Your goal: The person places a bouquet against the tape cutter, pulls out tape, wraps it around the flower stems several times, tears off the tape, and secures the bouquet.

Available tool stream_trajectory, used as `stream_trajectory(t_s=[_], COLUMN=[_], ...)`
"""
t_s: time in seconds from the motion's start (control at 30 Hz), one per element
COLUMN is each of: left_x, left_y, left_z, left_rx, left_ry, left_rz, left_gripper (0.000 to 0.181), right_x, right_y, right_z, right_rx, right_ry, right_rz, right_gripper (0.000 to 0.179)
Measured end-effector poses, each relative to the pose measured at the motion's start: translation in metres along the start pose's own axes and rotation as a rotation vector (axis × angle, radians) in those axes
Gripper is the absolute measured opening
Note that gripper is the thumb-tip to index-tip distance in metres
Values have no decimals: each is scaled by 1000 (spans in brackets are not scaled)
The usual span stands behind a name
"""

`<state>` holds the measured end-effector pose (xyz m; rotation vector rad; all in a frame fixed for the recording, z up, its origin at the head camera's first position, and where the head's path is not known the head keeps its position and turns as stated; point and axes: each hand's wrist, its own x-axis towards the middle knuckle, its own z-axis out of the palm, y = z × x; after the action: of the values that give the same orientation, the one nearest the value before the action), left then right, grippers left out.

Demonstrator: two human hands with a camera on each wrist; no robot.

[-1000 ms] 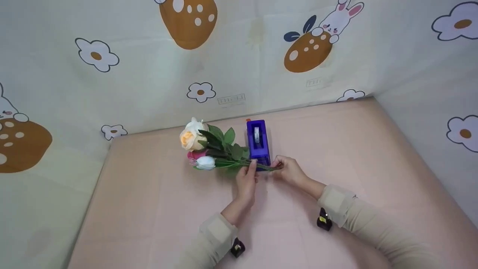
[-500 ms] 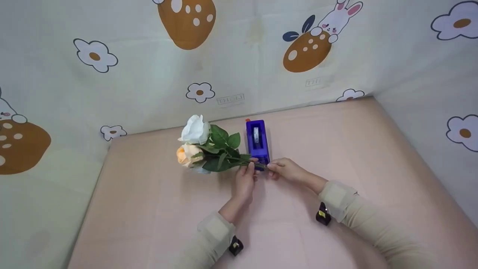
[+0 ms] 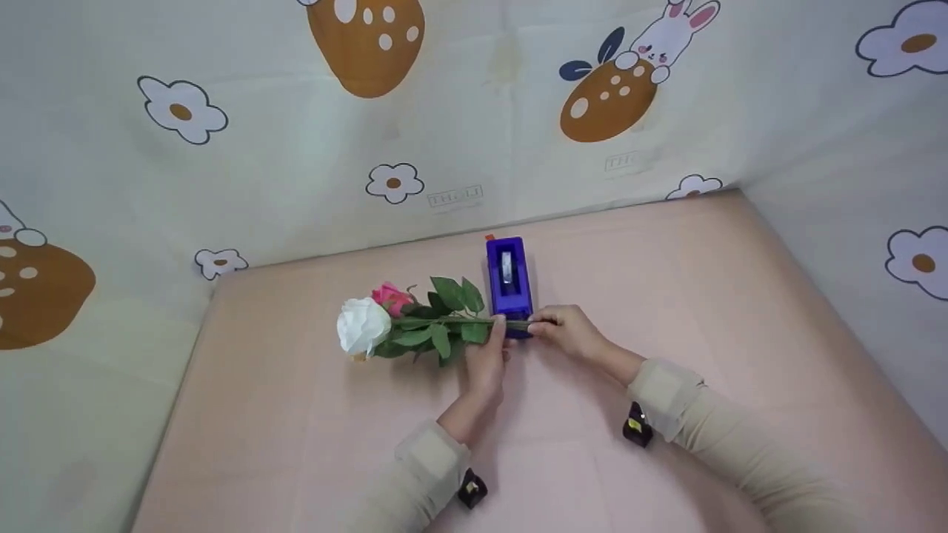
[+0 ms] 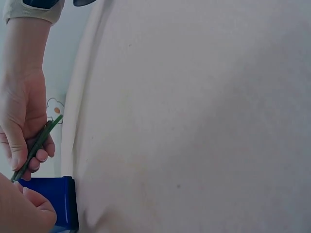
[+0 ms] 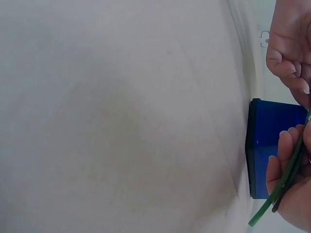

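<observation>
A bunch of flowers lies sideways across both hands in the head view, blooms to the left. It shows a white rose, a pink rose and green leaves. The left hand grips the stems below the leaves, its thumb on top. Fingers of the right hand pinch the stems near their cut ends. Green stem ends stick out past the right hand in the right wrist view. Just behind the stems stands a blue tape dispenser with a roll of tape in it, its near end partly covered.
The table is covered with a pale pink cloth. A patterned curtain rises behind its back edge. Small black devices hang at both wrists, one under the left sleeve.
The bunch has been turned about its stems: the cream rose has rolled down out of sight, and white and pink roses now show. The right hand has shifted slightly left along the stems.
</observation>
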<state>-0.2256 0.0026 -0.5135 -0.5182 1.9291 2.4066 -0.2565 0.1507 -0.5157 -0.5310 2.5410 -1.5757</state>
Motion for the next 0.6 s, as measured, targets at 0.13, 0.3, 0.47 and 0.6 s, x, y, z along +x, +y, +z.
stream_trajectory(t_s=[0.13, 0.3, 0.47, 0.6], left_x=[1, 3, 3, 4], left_y=[1, 1, 2, 2], left_z=[-2, -6, -7, -7], left_rx=[-16, -20, -2, 21], left_ry=[-30, -62, -76, -74], left_rz=[16, 28, 36, 35], left_gripper=[21, 17, 17, 18], right_x=[2, 3, 5, 8], right_y=[-3, -9, -18, -21], right_z=[-2, -3, -1, 3], right_rx=[8, 15, 2, 18], right_ry=[-62, -130, -109, -103], right_rz=[62, 84, 188, 338], right_gripper=[20, 36, 50, 46])
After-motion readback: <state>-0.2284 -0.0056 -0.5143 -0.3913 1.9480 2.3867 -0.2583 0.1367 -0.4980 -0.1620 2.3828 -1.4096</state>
